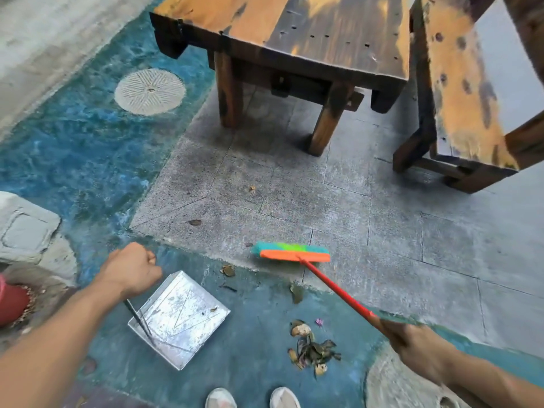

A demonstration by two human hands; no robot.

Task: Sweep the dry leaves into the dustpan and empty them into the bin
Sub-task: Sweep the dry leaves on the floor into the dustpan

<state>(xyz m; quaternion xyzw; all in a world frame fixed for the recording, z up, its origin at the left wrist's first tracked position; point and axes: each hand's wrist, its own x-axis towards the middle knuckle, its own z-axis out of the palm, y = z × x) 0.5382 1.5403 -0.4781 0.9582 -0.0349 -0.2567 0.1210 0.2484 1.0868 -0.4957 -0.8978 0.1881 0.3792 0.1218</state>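
Note:
A metal dustpan (179, 318) rests flat on the blue floor at lower left, its thin dark handle rising to my left hand (129, 270), which is closed around the top of it. My right hand (412, 338) grips the red handle of a broom (294, 252) whose orange head with green-blue bristles sits on the edge of the grey paving. A pile of dry leaves (312, 347) lies between dustpan and right hand. Loose leaves (228, 270) lie near the broom head, another leaf (296, 293) under the handle, and single ones farther out (195, 222).
A dark wooden table (294, 39) stands ahead, with a wooden bench (459, 98) to its right. A round drain cover (150, 91) sits in the blue floor. A red pot (10, 301) is at the left edge. My shoes (253, 397) show at the bottom.

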